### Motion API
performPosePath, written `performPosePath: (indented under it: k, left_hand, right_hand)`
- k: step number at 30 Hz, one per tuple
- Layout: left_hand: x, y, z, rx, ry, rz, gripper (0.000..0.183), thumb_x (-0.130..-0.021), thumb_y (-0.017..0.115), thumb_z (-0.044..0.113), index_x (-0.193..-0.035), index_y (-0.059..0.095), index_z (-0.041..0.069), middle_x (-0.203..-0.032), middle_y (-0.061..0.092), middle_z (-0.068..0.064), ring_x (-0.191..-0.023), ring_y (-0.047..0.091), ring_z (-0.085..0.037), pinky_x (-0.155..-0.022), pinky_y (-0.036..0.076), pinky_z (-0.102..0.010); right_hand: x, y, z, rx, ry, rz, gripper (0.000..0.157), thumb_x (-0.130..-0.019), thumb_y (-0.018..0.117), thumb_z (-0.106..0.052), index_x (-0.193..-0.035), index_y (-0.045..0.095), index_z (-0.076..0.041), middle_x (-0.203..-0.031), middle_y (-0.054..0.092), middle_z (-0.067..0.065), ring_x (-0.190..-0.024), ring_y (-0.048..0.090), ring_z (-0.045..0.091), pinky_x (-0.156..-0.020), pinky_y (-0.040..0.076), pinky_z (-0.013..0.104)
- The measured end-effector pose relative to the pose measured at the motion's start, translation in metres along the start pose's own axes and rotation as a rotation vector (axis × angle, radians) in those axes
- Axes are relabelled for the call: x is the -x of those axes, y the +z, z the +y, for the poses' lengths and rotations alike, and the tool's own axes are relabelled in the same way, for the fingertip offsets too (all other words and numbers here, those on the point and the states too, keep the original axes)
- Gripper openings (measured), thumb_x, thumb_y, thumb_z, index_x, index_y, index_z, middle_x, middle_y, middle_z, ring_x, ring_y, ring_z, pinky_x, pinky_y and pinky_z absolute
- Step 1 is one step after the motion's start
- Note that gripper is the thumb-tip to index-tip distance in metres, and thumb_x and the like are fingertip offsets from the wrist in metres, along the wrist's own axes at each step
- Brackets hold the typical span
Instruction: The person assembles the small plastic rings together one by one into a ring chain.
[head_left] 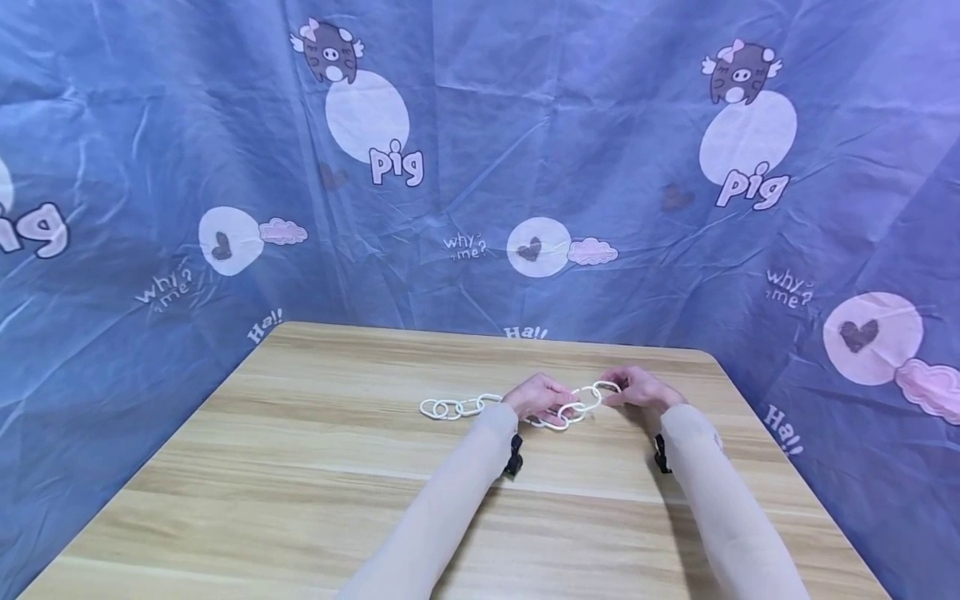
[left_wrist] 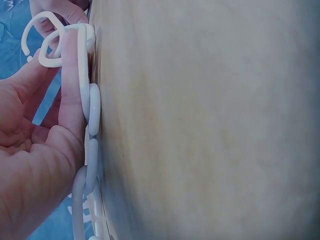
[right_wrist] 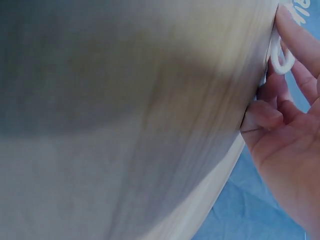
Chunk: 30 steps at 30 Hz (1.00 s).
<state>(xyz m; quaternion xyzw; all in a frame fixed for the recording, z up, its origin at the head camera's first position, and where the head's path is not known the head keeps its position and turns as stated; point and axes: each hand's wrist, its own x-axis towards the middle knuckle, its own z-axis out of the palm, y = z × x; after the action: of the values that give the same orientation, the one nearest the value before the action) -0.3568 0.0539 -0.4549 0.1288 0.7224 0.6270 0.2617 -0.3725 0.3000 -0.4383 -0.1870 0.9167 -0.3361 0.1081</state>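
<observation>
A chain of white plastic links (head_left: 447,417) lies across the far middle of the wooden table, its left part stretched out flat. The left hand (head_left: 536,395) holds links near the chain's right part, thumb and fingers about them. In the left wrist view, white links (left_wrist: 91,165) run down along the outside of that hand from its fingertips. To the right, the right hand (head_left: 637,387) pinches the link at the chain's right end, slightly above the table. The right wrist view shows a white link (right_wrist: 283,70) at its fingers, partly hidden.
The wooden table (head_left: 300,483) has rounded far corners. A blue cloth (head_left: 480,125) printed with pigs and words hangs close behind it and on both sides. Both forearms wear light sleeves, with a black band at each wrist.
</observation>
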Motion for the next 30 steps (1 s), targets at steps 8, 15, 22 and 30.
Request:
performPosePath:
  k: [8,15,22,30]
  left_hand:
    - [0.001,-0.003,0.005,0.033,-0.005,0.002,0.022,-0.095,0.062,0.006,-0.113,0.069,-0.005,-0.089,0.073,-0.016,-0.071,0.067,-0.013,-0.06,0.06,-0.024]
    - [0.0,-0.002,0.005,0.01,-0.005,-0.003,0.022,-0.095,0.062,0.007,-0.113,0.069,-0.004,-0.096,0.072,-0.023,-0.074,0.068,-0.016,-0.061,0.06,-0.025]
    - [0.007,-0.003,0.008,-0.037,-0.013,-0.022,0.019,-0.095,0.063,0.009,-0.109,0.073,0.001,-0.091,0.074,-0.018,-0.08,0.072,-0.018,-0.071,0.062,-0.03]
    - [0.005,0.0,0.006,-0.014,-0.012,-0.021,0.02,-0.095,0.062,0.007,-0.111,0.071,-0.002,-0.097,0.073,-0.023,-0.083,0.072,-0.023,-0.071,0.062,-0.031]
  right_hand:
    - [-0.001,-0.002,-0.004,-0.026,0.004,0.029,0.035,-0.087,0.071,-0.007,-0.117,0.062,0.009,-0.092,0.064,0.013,-0.081,0.052,0.015,-0.072,0.043,0.023]
    - [0.007,-0.001,-0.008,-0.268,0.076,-0.015,0.03,-0.096,0.058,-0.005,-0.121,0.058,0.014,-0.083,0.065,0.008,-0.065,0.052,0.009,-0.055,0.042,0.02]
    - [0.006,0.002,-0.011,-0.339,0.059,-0.036,0.031,-0.099,0.054,-0.004,-0.122,0.055,0.016,-0.088,0.068,0.008,-0.072,0.059,0.01,-0.061,0.051,0.021]
    - [0.003,0.0,-0.019,-0.363,0.075,-0.011,0.032,-0.097,0.058,-0.007,-0.125,0.057,0.01,-0.093,0.07,0.009,-0.078,0.065,0.016,-0.072,0.059,0.029]
